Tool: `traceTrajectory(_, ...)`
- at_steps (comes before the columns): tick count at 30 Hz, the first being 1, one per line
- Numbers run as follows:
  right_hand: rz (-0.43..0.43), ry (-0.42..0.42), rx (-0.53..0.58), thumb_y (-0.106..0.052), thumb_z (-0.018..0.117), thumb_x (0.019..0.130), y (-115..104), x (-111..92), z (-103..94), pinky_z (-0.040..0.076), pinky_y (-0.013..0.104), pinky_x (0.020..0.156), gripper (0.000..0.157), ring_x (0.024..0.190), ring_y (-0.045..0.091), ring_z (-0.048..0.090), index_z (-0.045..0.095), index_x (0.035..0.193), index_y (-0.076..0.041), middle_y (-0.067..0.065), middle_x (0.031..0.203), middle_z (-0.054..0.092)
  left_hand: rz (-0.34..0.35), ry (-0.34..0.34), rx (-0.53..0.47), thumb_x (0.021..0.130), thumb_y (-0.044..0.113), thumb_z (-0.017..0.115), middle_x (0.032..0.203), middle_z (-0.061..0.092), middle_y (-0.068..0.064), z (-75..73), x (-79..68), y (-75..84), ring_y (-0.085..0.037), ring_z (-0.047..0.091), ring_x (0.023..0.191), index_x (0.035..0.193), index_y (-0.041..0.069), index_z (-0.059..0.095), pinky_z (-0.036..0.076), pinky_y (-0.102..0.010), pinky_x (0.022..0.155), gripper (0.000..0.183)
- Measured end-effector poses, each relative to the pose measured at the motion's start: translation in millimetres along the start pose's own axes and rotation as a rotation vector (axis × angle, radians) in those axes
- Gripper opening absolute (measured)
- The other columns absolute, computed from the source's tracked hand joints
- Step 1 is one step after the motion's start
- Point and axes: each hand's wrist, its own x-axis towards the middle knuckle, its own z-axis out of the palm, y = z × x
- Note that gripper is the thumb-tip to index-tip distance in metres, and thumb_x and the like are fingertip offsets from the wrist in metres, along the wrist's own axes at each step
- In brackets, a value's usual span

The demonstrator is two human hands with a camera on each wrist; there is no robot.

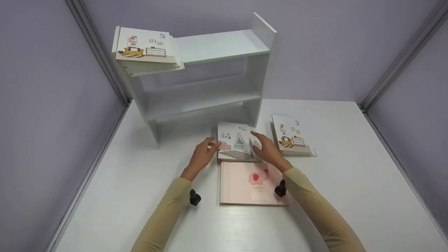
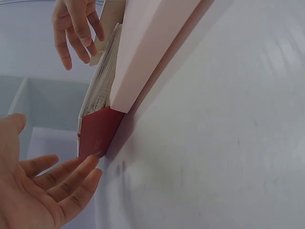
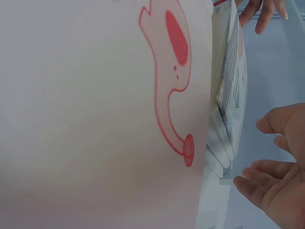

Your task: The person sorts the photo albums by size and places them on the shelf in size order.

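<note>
A white book with a tent picture (image 1: 233,140) lies in front of the shelf, just behind a pink book with an elephant on its cover (image 1: 241,183). My left hand (image 1: 203,154) is at the tent book's left edge, its fingers loosely bent. In the left wrist view, those fingertips are beside a red spine (image 2: 99,133); whether they touch it I cannot tell. Across the book, my right hand (image 1: 267,148) hovers by its right edge. The right wrist view shows a gap between the right hand (image 3: 281,162) and the page edges (image 3: 232,90).
A white three-level shelf (image 1: 206,99) stands at the back. Several stacked books (image 1: 147,47) rest on its top left, the upper one showing furniture. Another furniture-picture book (image 1: 292,136) lies on the white table (image 1: 350,196) to the right. Lilac walls enclose the table.
</note>
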Motion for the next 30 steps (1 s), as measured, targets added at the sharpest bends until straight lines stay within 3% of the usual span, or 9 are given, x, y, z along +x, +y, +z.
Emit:
traceTrajectory(12,0.032,-0.006,-0.004,-0.006,0.059,0.089,7,-7,6.6,0.031,0.047,0.107,0.053,0.128,0.035,0.040,0.040,0.139,-0.003,0.020,0.138,0.045,-0.006,-0.007,0.007,0.093,0.051,0.046,0.123,0.057,-0.014,8.5,-0.4,-4.3,-0.029,0.058,0.110,0.138,0.008,0.041,0.049,-0.044,0.089,0.063)
traceTrajectory(22,0.070,-0.021,-0.005,-0.006,0.060,0.088,11,-10,10.3,0.031,0.047,0.107,0.055,0.127,0.037,0.041,0.040,0.139,-0.002,0.022,0.136,0.046,-0.040,-0.003,0.023,0.093,0.052,0.046,0.122,0.057,-0.015,17.1,0.8,-10.7,-0.028,0.057,0.112,0.139,0.007,0.040,0.047,-0.042,0.092,0.065)
traceTrajectory(30,0.098,-0.020,-0.004,-0.008,0.061,0.087,13,-9,12.5,0.039,0.047,0.101,0.056,0.108,0.033,0.054,0.041,0.138,-0.002,0.024,0.121,0.056,-0.031,-0.021,-0.010,0.093,0.049,0.049,0.119,0.059,-0.015,20.6,-0.8,-7.6,-0.026,0.058,0.110,0.140,0.004,0.038,0.046,-0.040,0.093,0.066)
